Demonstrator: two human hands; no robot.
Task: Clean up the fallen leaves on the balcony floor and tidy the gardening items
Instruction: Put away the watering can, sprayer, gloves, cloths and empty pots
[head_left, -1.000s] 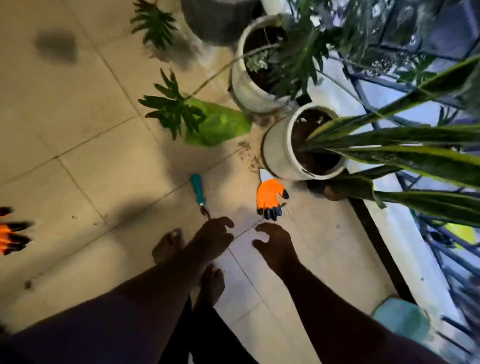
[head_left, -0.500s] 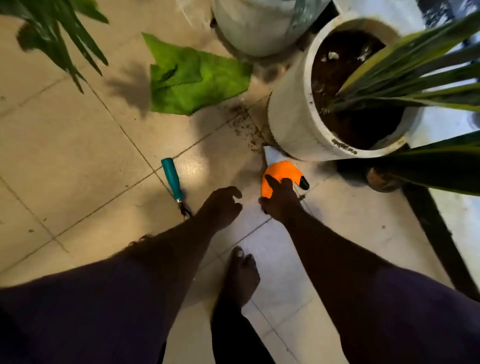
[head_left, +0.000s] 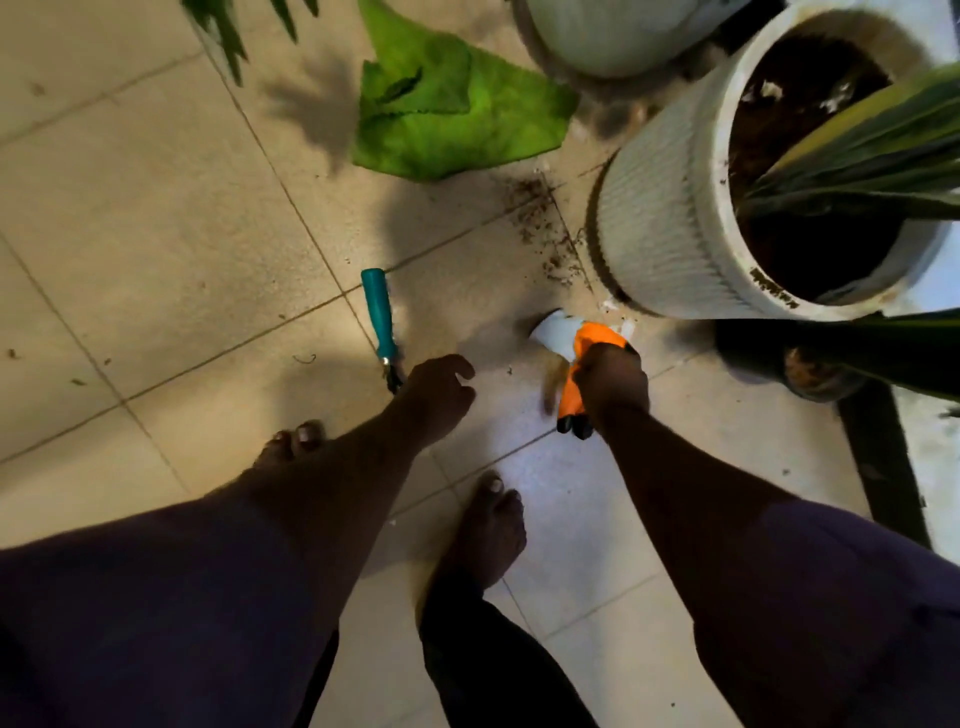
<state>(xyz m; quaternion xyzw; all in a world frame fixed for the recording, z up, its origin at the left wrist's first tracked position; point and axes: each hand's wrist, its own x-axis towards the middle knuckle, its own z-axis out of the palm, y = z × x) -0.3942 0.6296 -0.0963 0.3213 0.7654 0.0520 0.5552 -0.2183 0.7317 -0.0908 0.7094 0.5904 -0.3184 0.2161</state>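
On the tiled floor, by the ribbed pot: orange gardening glove (head_left: 586, 347), white cuff pointing away, black claw tips (head_left: 575, 427) hanging toward the person; blurred.
Right hand (head_left: 614, 385): fingers curled round the glove's middle, gripping it; whether the glove is fully off the floor cannot be told.
Left hand (head_left: 438, 389): holds nothing, fingers loosely curled and spread, just beside the tool's metal end; contact cannot be told.
Hand tool (head_left: 383, 329): teal handle, dark metal head toward the left hand, lying on a grout line, near the glove but apart.
Soil crumbs (head_left: 545, 228): scattered on the tile between the cloth and the ribbed pot.
Green cloth (head_left: 447, 111): crumpled, flat on the floor, well beyond the tool.
Ribbed white pot (head_left: 670, 223): upright, dark soil inside, long striped leaves (head_left: 872, 150) leaning right.
Second white pot (head_left: 608, 36): top edge, only partly in frame, behind the cloth.
Fern fronds (head_left: 234, 31): top left, casting a shadow on the tile.
Bare feet (head_left: 491, 525): on the tiles between the arms.
Floor (head_left: 156, 218): beige tiles, small bits of debris at left.
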